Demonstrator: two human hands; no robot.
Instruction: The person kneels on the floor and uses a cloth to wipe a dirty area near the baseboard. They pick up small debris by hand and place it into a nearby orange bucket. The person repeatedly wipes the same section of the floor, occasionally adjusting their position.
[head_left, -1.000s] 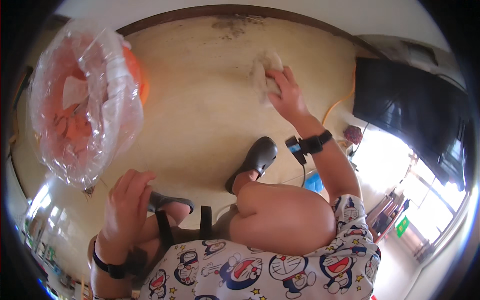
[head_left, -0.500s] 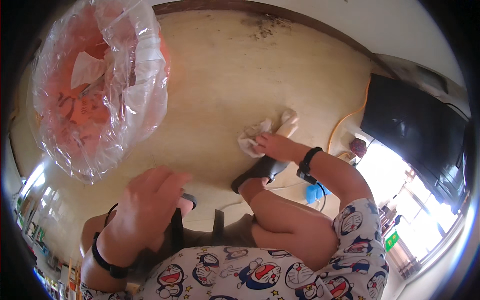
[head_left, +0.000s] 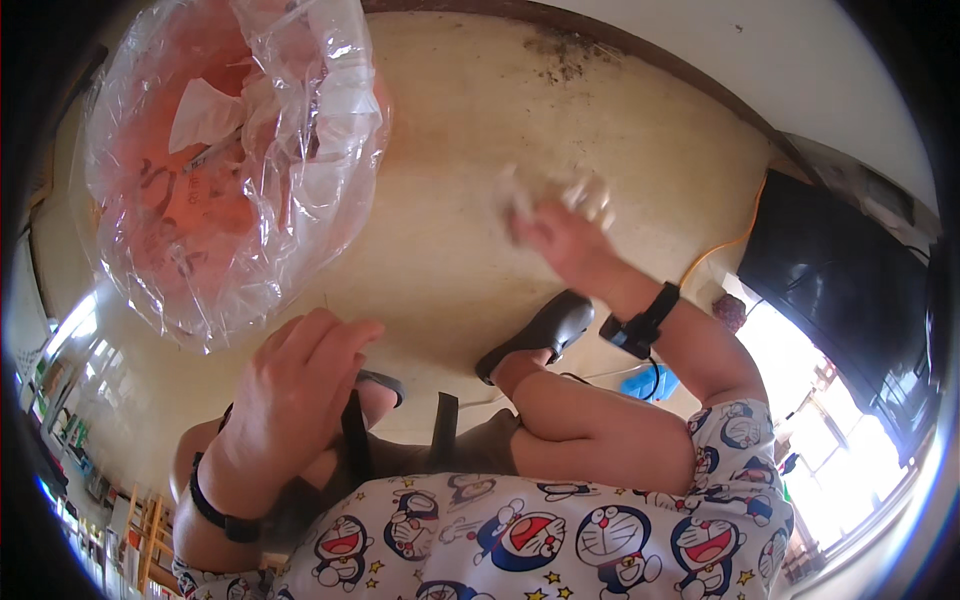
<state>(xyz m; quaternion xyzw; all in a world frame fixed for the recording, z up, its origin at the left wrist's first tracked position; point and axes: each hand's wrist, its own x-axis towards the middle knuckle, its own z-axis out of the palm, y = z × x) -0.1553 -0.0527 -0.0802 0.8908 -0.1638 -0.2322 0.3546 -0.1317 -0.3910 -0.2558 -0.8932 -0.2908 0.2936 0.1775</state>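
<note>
My right hand (head_left: 567, 243) is raised over the floor beyond my right shoe (head_left: 537, 334), its fingers closed on a crumpled whitish tissue (head_left: 588, 193). Motion smears the tissue and the fingertips. Close to my left knee, my left hand (head_left: 292, 385) has its back up and its fingers loosely bent; nothing shows in it. Ahead of that hand, on the left, stands a red-orange bin (head_left: 200, 200) lined with a clear plastic bag (head_left: 345, 130). Inside the bin lie a pale scrap of paper (head_left: 207, 115) and a thin stick-like piece (head_left: 212, 150).
Dark dirt (head_left: 570, 55) is scattered on the beige floor (head_left: 460, 120) near the far wall. At right are a large black panel (head_left: 830, 270), an orange cable (head_left: 722, 250), a dark red round object (head_left: 729, 312) and a blue object (head_left: 650, 382). Shelving (head_left: 75, 430) stands far left.
My right hand has lifted the tissue away from beside my right shoe, moving it farther from me. The whole view has shifted slightly, with the bin now farther right in it.
</note>
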